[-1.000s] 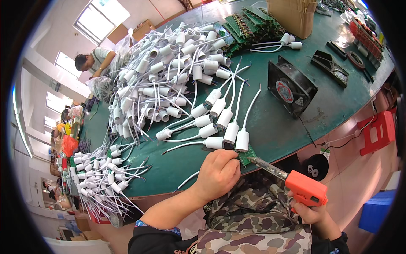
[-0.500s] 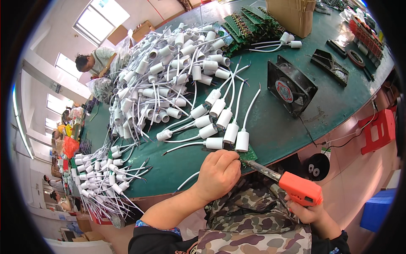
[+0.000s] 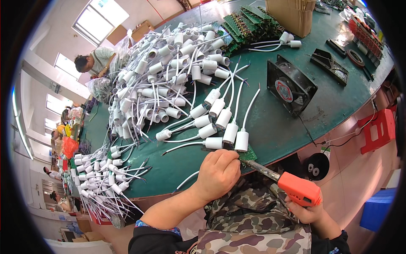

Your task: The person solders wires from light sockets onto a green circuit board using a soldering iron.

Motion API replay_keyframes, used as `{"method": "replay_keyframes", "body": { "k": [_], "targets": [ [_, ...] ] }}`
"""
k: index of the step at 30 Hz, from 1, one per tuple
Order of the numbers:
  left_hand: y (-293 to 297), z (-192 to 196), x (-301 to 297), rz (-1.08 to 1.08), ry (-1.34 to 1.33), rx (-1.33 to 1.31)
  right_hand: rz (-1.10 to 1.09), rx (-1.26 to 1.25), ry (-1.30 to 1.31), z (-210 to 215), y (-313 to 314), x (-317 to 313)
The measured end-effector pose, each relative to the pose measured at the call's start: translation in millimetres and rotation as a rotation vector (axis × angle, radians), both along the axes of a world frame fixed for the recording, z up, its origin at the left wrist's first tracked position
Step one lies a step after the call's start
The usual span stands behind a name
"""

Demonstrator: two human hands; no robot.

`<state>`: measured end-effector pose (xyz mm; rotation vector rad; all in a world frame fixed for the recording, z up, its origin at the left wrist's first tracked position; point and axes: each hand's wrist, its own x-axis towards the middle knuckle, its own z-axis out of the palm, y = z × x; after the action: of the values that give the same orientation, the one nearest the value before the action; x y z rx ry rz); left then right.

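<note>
My right hand (image 3: 306, 213) is wrapped round the red-orange handle of a soldering gun (image 3: 298, 189), whose metal barrel points left. Its tip meets the near edge of a green circuit board (image 3: 251, 153) at the table's front edge. Right beside that tip, my left hand (image 3: 218, 174) is closed in a pinch; what it holds is hidden by the fingers. A white wire (image 3: 187, 181) runs out from under this hand to the left. Just beyond both hands, several white lamp sockets (image 3: 242, 141) with wire tails lie in a fanned row, the nearest one over the board.
A large heap of white sockets (image 3: 146, 93) covers the table's left, with a smaller bundle (image 3: 101, 173) nearer. Green circuit boards (image 3: 249, 25) are stacked at the back by a cardboard box (image 3: 292, 17). A black fan (image 3: 291, 86) stands at right, near a black tray (image 3: 330, 67). Another person (image 3: 95, 62) works far left.
</note>
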<state>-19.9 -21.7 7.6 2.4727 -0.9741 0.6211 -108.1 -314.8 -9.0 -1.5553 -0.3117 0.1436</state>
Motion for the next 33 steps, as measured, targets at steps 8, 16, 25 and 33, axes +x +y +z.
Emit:
{"method": "replay_keyframes", "body": {
  "k": [8,16,25,33],
  "targets": [
    [1.1,0.9,0.4,-0.009,-0.001,0.010,-0.035,0.016,-0.013,-3.0,-0.2,-3.4],
    [0.9,1.6,-0.6,-0.015,0.004,0.015,-0.054,0.033,0.143,4.2,-6.3,-8.3],
    [2.3,1.1,1.9,-0.015,-0.016,0.017,-0.148,0.194,0.102,13.9,-3.7,-3.7],
    [0.7,1.2,0.8,-0.011,-0.019,0.015,-0.125,0.166,0.029,9.5,-11.3,-7.9]
  ]
}}
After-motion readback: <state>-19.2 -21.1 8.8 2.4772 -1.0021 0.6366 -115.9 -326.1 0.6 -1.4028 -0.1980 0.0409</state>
